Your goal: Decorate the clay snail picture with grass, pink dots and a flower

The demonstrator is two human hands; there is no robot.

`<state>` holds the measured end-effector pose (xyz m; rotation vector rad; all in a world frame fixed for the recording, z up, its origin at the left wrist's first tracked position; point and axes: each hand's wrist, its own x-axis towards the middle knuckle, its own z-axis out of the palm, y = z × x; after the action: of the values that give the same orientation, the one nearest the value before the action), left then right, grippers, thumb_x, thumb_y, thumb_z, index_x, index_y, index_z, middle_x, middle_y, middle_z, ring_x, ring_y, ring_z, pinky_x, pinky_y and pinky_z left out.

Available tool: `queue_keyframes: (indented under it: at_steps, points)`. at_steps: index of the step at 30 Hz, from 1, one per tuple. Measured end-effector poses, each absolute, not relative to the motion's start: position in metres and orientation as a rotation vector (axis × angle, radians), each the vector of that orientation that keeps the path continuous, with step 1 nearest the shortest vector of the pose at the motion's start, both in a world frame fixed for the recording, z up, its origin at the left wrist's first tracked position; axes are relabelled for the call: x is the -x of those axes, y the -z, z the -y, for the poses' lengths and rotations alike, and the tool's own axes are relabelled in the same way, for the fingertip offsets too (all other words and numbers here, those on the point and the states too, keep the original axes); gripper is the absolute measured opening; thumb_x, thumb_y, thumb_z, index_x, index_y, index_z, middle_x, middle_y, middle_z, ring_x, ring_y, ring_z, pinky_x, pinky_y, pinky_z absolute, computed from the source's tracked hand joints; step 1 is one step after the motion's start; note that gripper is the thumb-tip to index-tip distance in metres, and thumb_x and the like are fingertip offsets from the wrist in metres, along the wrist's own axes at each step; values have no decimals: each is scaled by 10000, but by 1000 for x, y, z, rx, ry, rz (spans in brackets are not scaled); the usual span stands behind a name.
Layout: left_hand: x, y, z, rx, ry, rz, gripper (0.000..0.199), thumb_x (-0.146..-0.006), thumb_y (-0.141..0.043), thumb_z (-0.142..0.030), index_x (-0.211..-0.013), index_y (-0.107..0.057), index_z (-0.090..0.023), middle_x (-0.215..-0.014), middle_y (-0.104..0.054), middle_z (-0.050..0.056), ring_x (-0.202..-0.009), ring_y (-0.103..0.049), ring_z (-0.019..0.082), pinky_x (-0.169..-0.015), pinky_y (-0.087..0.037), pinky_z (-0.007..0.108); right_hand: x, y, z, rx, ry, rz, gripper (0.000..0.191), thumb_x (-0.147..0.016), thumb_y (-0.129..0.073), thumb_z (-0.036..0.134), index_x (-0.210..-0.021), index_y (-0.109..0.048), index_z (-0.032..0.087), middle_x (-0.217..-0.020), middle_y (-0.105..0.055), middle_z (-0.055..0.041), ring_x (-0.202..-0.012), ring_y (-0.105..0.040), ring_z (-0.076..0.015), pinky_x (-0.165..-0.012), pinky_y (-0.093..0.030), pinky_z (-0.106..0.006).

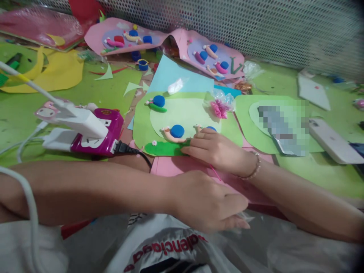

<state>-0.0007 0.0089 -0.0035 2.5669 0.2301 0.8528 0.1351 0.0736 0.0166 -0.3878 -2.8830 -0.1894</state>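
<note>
A green card [141,117] with a pale green oval [182,113] bears clay snails with blue round shells. One snail [176,132] sits low in the middle, another [158,103] at the upper left. My right hand [214,148] rests on the card's lower right over a third snail [210,129], its fingertips bent down at the green clay strip [167,149]; what they hold is hidden. Nearer my body, my left hand [210,201] is closed, its thumb and finger pinching a bit of clear plastic [247,217].
A purple power strip [113,127] with white plugs and cables stands left. Pink clay in plastic [220,108] lies on the card. A phone [335,140] is at right. Pink snail cards [182,38] lean at the back by a mesh panel [241,30].
</note>
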Motion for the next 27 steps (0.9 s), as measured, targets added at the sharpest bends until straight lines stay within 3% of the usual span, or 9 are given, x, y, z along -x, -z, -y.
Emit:
queue_keyframes:
  at_steps: [6, 14, 27]
  points:
    - [2, 1, -8, -2555, -743, -242, 412, -953, -229, -396, -806, -524, -149, -641, -606, -1, -586, -558, 136, -443, -311, 269, -134, -12, -76, 428, 173, 2792, 204, -916, -422, 151, -968, -617, 118, -786, -631, -43, -700, -485, -140, -680, -364, -275]
    - [1, 0, -10, -2547, -730, -220, 451, -960, -186, -400, -788, -515, -146, -621, -584, 11, -539, -527, 132, -452, -330, 264, -137, -14, -76, 376, 148, 2946, 291, -930, -361, 132, -1123, -577, 99, -811, -622, -60, -721, -512, -145, -711, -376, -297]
    - [2, 2, -8, -2554, -805, -242, 424, -956, -230, -390, -779, -527, -144, -606, -579, 6, -522, -498, 131, -443, -341, 257, -143, -24, -78, 303, 190, 2977, 270, -940, -374, 186, -1008, -632, 145, -743, -593, -33, -701, -500, -140, -702, -363, -291]
